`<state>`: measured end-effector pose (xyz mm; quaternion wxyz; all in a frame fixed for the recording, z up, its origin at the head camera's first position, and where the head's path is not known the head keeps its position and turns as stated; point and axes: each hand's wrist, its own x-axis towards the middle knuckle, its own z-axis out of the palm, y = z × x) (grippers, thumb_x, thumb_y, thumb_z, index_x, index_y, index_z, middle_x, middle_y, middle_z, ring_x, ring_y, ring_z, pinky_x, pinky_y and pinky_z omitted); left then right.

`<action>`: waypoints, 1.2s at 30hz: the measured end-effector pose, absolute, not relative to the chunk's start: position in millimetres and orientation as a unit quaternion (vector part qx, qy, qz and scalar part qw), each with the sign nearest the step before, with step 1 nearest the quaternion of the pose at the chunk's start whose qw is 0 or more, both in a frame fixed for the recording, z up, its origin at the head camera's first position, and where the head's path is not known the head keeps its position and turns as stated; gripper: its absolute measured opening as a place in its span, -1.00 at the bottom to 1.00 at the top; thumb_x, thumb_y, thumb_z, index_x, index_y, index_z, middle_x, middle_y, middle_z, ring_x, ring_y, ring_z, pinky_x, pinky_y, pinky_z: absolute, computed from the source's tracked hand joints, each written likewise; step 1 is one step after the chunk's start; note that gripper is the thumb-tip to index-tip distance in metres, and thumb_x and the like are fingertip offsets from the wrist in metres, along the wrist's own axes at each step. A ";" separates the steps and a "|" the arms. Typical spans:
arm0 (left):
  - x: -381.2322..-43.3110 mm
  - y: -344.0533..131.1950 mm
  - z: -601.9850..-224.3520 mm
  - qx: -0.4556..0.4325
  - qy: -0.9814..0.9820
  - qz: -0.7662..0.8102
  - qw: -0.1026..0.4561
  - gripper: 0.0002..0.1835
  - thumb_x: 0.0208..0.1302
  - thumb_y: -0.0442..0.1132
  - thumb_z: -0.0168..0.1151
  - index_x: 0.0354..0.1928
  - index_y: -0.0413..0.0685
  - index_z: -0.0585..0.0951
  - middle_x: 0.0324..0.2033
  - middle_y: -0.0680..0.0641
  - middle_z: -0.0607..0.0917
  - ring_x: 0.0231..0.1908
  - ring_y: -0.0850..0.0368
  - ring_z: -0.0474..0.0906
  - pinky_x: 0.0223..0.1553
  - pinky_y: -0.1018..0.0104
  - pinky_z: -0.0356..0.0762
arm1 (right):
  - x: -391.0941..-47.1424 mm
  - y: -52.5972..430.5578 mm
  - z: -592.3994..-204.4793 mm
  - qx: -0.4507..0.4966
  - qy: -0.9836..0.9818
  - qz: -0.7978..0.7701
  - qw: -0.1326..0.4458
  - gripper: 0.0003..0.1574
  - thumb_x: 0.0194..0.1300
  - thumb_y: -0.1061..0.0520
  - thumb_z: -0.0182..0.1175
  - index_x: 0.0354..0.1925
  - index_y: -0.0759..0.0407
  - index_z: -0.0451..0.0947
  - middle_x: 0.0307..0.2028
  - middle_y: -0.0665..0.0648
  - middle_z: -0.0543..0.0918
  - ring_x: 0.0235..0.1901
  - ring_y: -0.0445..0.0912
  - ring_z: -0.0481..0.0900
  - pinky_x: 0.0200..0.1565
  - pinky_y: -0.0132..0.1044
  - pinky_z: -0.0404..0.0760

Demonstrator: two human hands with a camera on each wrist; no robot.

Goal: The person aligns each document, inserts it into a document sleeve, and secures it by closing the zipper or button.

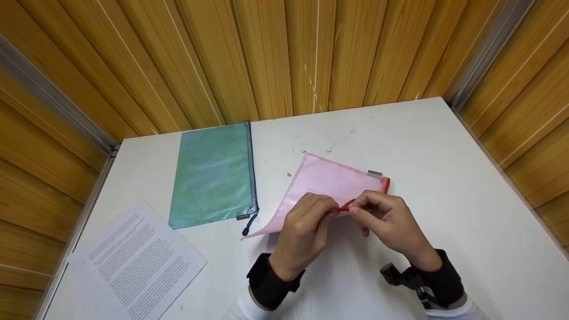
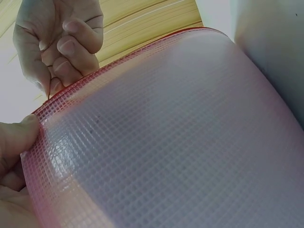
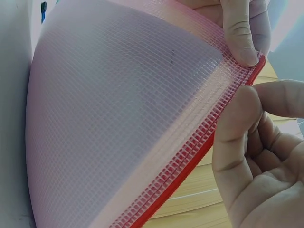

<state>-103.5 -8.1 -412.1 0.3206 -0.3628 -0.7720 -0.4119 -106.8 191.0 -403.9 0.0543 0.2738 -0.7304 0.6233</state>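
Left hand (image 1: 304, 227) and right hand (image 1: 392, 224) at pink pouch's (image 1: 329, 178) red zipper (image 3: 176, 180)

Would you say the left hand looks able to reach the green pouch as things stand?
Probably yes, after letting go: the left hand grips the pink pouch near its red zip, but nothing covers the green pouch nearby.

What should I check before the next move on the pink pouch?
1. Left hand gripping the pink pouch by its corner: ok.
2. Right hand pinching at the zipper: ok.
3. Zipper fully closed: cannot tell; one end is covered.
4. Pink pouch flat on the table: not ok, zipper edge raised.
5. Green pouch and papers clear of both hands: ok.
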 end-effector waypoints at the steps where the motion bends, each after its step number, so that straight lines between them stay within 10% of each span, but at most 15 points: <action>1: -103.4 -8.2 -411.9 -0.363 -0.771 -0.408 0.327 -0.88 0.27 -0.42 0.31 -0.16 -0.18 0.65 -0.28 -0.04 0.72 -0.22 0.19 0.62 -0.01 0.55 0.58 | -107.1 191.1 -404.1 0.273 -0.730 0.625 0.048 -0.86 0.31 0.45 0.16 -0.37 0.31 0.58 -0.61 0.29 0.47 -0.71 -0.02 0.41 -0.65 -0.32 0.48; 36: -105.0 -14.5 -405.8 -0.344 -0.751 -0.417 0.378 -0.85 0.18 -0.46 0.36 -0.23 -0.19 0.61 -0.34 -0.05 0.66 -0.28 0.17 0.58 -0.12 0.52 0.61 | -115.6 197.0 -409.4 0.210 -0.778 0.589 0.058 -0.84 0.30 0.37 0.23 -0.45 0.28 0.58 -0.64 0.01 0.48 -0.74 -0.27 0.43 -0.67 -0.37 0.45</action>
